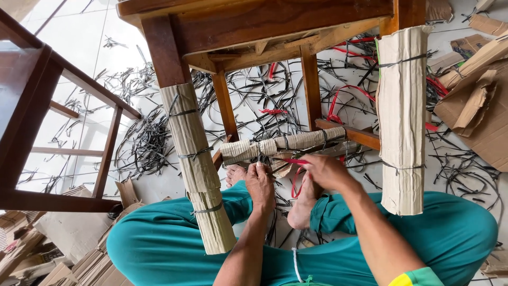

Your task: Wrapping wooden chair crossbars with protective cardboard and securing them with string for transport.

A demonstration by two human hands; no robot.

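The left hand (260, 182) is pinching the cardboard wrap (286, 144) on the chair's low rail; the right hand (324, 170) is gripping a red strap (297, 180) (probably thin, slippery). Cardboard: light, crushable.

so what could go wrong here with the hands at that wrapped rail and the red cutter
1. The right hand holds a red-handled cutter close to the left hand at the cardboard-wrapped rail; a slip might nick the left fingers.
2. The bare feet lie just under the tool, so a dropped cutter could hit them.
3. Loose black straps litter the floor; they could snag or trip on standing up.
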